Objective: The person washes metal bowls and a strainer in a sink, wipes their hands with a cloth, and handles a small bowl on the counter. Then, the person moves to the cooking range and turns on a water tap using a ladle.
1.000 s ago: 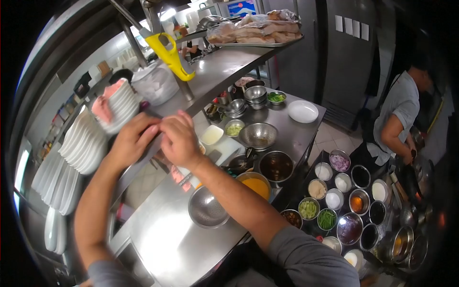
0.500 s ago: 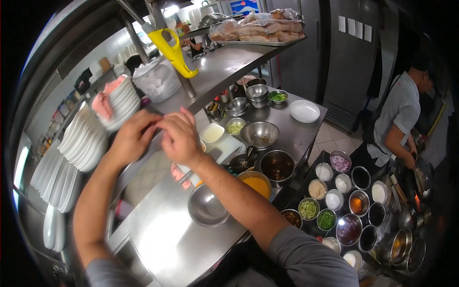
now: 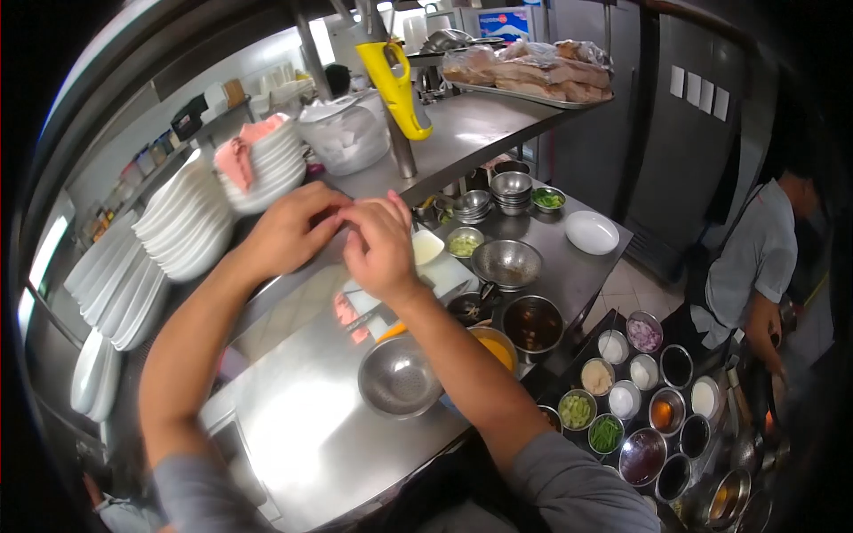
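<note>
My left hand (image 3: 291, 231) and my right hand (image 3: 382, 250) are raised over the steel counter (image 3: 302, 422), fingertips meeting. The fingers of both hands are curled and pinched; whatever they may hold is hidden or too small to make out. Just beyond the left hand stands a stack of white bowls (image 3: 275, 173) with a pink cloth (image 3: 235, 163) draped over it. A clear plastic tub (image 3: 346, 142) is on the shelf behind the hands. Below the right hand are a white cutting board (image 3: 449, 280) and a perforated steel bowl (image 3: 400, 377).
A yellow-handled tool (image 3: 397, 93) hangs by the shelf post. Wrapped meat lies on a tray (image 3: 569, 99) on the upper shelf. Containers of chopped vegetables (image 3: 577, 409) and sauces (image 3: 641, 455) crowd the right side. A co-worker (image 3: 755, 240) stands at the stove, far right.
The view has shifted, so the shelf, bowls and counter appear farther right. My hands stay together at the fingertips. The co-worker's arm has moved slightly.
</note>
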Motion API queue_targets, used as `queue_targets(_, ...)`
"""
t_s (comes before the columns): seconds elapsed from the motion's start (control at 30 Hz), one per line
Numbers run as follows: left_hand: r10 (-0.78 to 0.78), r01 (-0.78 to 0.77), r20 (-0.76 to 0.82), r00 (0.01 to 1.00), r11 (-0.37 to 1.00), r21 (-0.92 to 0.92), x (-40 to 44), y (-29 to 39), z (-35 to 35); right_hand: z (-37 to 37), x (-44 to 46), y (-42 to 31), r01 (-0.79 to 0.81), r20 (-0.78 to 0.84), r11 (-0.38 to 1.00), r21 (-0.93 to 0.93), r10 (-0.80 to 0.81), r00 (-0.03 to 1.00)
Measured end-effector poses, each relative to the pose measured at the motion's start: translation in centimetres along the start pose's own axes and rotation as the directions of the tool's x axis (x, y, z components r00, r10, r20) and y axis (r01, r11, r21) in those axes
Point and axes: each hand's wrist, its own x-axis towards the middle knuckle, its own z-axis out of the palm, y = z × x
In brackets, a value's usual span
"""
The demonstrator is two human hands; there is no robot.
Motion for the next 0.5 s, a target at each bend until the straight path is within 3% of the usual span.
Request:
queue_targets(0.13,-0.048,0.048,0.002,0.999,0.998,-0.050,-0.3,-0.5,-0.4,-3.1,0.9,-2.6,-0.093,0.155,0.993,0.071,0.081,0.985)
queue_targets(0.2,0.058,-0.053,0.078,0.995,0.997,-0.057,-0.5,-0.5,-0.9,-7.2,1.2,-6.2,-0.277,0.365,0.940,0.200,0.191,0.911)
queue_targets(0.27,0.105,-0.101,0.065,0.992,0.993,-0.057,-0.7,-0.9,-0.7,-11.9,1.1,-9.1,-0.645,0.600,0.640,0.418,0.339,0.725)
queue_targets(0.33,-0.006,0.012,0.076,0.997,0.996,-0.086,-0.3,-1.0,-0.2,-14.5,-0.8,-10.2,-0.642,0.647,0.295,0.708,0.093,0.757)
queue_targets(0.37,-0.042,0.053,0.086,0.995,0.991,-0.124,-0.2,-1.2,0.0,-16.1,-1.5,-11.3,-0.703,0.721,0.184,0.687,-0.056,0.690)
queue_targets(0.43,-0.057,0.066,0.090,0.994,0.992,-0.104,-0.2,-1.0,0.3,-17.0,-1.2,-13.0,-0.763,0.759,0.075,0.642,-0.206,0.618)
queue_targets(0.5,-0.073,0.079,0.094,0.993,0.995,-0.054,-0.1,-0.8,0.2,-16.1,-0.5,-14.2,-0.739,0.504,-0.093,0.667,-0.673,0.541)
